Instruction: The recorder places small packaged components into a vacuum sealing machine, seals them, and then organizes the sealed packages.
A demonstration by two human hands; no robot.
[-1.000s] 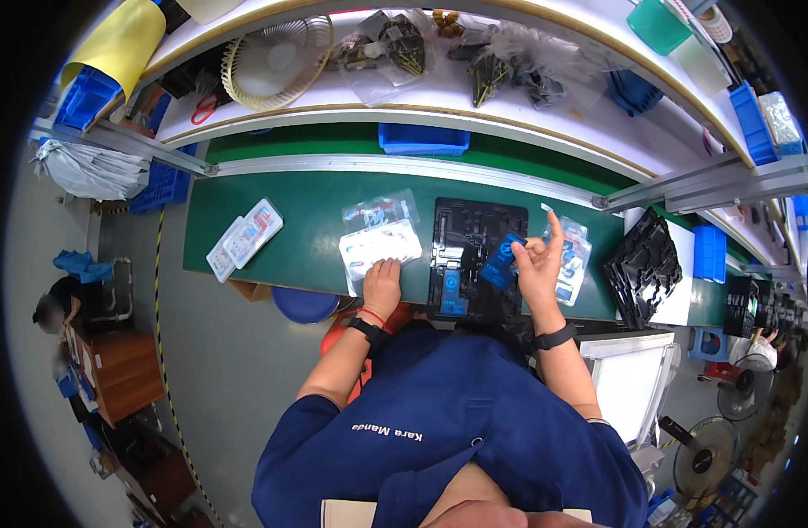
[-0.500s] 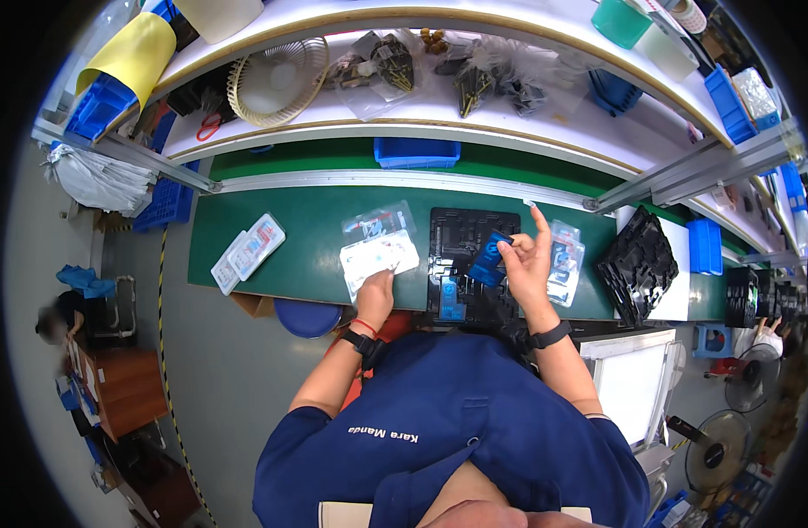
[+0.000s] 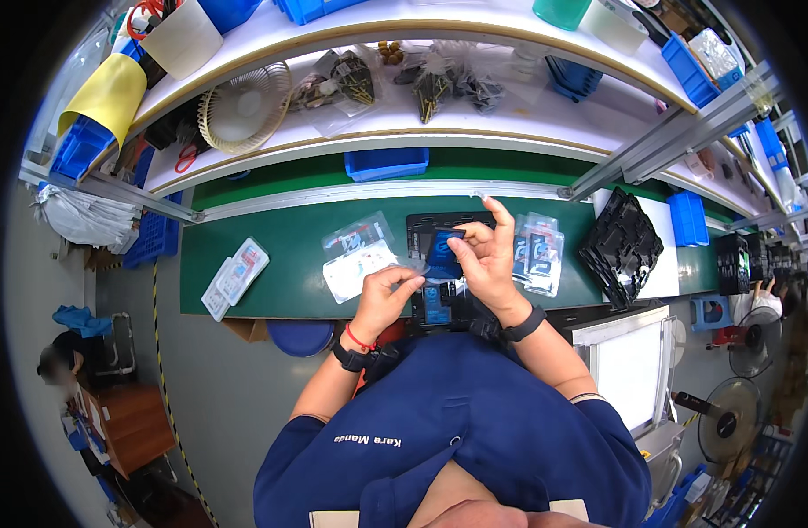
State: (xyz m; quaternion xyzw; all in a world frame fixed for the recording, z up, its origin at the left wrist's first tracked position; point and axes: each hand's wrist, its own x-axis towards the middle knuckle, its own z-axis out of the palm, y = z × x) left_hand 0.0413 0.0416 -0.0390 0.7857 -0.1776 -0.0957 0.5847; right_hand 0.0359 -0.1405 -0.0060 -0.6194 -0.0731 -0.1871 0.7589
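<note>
My right hand [image 3: 490, 268] pinches a flat dark-blue rectangular piece [image 3: 442, 255] between thumb and fingers, its index finger raised with a small pale bit at the tip. Close against that piece, my left hand [image 3: 386, 297] is closed on a small translucent film [image 3: 411, 263]. Beneath both hands lies a black moulded tray [image 3: 428, 222], partly covered by them, with another blue piece [image 3: 436, 305] in its near part. Left of the tray, a white sheet [image 3: 355, 271] overlaps a clear plastic pack [image 3: 361, 232]. More clear packs [image 3: 539, 255] rest just right of my right hand.
Two clear packs [image 3: 237, 277] lie at the left of the green bench [image 3: 289, 229]. Stacked black trays [image 3: 622, 249] lean at the right, beside a blue bin [image 3: 688, 218]. Overhead, a shelf [image 3: 333, 132] carries a basket [image 3: 244, 106] and bagged parts. A blue stool [image 3: 303, 338] stands below.
My left hand has left the white sheet and moved right to the dark-blue piece, with a translucent film in its fingers. The whole view has shifted slightly.
</note>
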